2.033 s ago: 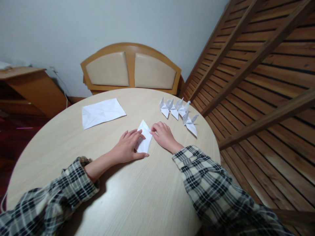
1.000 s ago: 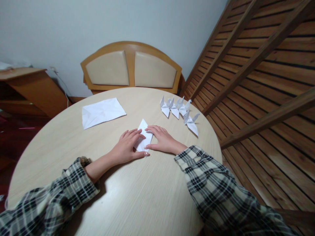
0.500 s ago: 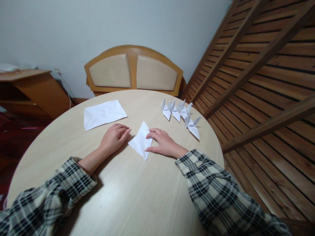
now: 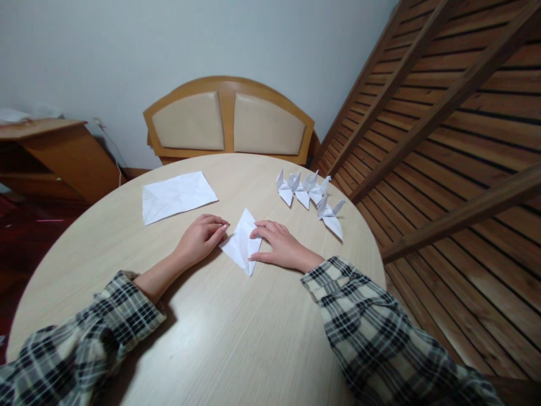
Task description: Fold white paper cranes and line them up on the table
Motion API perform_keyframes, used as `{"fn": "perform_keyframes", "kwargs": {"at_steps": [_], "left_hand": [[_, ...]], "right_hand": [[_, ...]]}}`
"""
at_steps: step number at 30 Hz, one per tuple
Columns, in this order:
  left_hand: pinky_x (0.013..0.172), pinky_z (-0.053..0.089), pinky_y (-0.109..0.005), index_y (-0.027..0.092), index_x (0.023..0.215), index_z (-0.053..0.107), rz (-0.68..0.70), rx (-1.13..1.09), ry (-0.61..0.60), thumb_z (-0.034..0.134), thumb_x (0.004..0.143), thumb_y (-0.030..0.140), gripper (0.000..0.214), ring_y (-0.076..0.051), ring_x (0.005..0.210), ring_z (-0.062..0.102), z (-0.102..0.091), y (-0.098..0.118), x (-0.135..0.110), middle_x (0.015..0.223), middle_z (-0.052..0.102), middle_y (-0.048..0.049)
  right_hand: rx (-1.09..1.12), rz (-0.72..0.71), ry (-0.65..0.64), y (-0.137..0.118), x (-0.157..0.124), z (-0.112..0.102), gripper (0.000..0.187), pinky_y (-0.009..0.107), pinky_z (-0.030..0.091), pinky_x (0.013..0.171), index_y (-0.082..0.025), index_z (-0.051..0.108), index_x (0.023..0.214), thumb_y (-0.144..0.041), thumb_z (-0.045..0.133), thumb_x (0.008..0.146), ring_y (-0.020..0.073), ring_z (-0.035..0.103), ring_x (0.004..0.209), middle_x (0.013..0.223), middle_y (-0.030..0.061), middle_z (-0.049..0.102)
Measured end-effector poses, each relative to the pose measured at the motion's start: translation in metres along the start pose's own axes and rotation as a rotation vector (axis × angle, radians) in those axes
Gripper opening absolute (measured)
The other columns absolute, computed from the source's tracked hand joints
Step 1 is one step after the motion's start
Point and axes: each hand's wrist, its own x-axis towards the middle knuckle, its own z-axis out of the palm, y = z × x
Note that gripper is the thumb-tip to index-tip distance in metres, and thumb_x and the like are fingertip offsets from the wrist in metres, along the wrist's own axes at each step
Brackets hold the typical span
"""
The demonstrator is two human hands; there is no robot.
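Observation:
A white folded paper (image 4: 242, 239), diamond-shaped with creases, lies flat on the round table. My right hand (image 4: 281, 245) rests on its right half, thumb and fingers spread apart and touching the paper without closing round it. Beside the left corner is my left hand (image 4: 202, 239), its thumb and fingertips pressed together. The hand covers part of the paper's left edge, and whether a bit of paper is between the fingertips is hidden.
Several white origami cranes (image 4: 302, 192) stand on the table's right side. A rectangular white paper sheet (image 4: 180, 196) lies at the back left of the pale round table (image 4: 220, 338). Beyond are a padded headboard (image 4: 270, 125), a wooden desk (image 4: 74, 155) and a slatted wooden panel (image 4: 460, 152).
My left hand has moved a little to the right, up to the folded paper's left corner. My right hand and the paper have stayed in place.

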Motion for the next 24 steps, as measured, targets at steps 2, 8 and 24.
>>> {"fn": "perform_keyframes", "kwargs": {"at_steps": [2,8,24], "left_hand": [[0.1,0.047,-0.051,0.022,0.08,0.074,-0.002,-0.051,-0.004,0.044,0.097,0.04,0.039,-0.026,0.109,0.062,0.0001,-0.0023,-0.0003,0.108,0.074,-0.0085],[0.106,0.046,-0.049,0.023,0.084,0.072,-0.021,-0.26,-0.011,0.049,0.095,0.044,0.033,-0.026,0.118,0.06,-0.0043,-0.0077,-0.0031,0.121,0.069,-0.0093],[0.109,0.041,-0.052,0.027,0.119,0.061,0.13,-0.187,-0.132,0.057,0.089,0.028,0.031,-0.026,0.127,0.052,-0.0036,-0.0048,-0.006,0.136,0.057,-0.0097]], "right_hand": [[0.001,0.0,-0.002,0.0004,0.0,0.0001,0.049,0.045,0.035,0.112,-0.025,0.063,0.117,-0.052,0.076,0.078,0.0263,0.047,0.132,0.142,0.0095,0.051],[0.001,0.005,-0.011,0.0,-0.0005,-0.0015,0.049,0.044,0.034,0.112,-0.025,0.063,0.118,-0.051,0.076,0.078,0.026,0.046,0.132,0.141,0.0096,0.052],[0.0,-0.045,-0.006,0.0017,-0.0007,-0.0016,0.047,0.045,0.034,0.112,-0.026,0.065,0.119,-0.05,0.075,0.079,0.0253,0.046,0.134,0.14,0.01,0.052]]}}
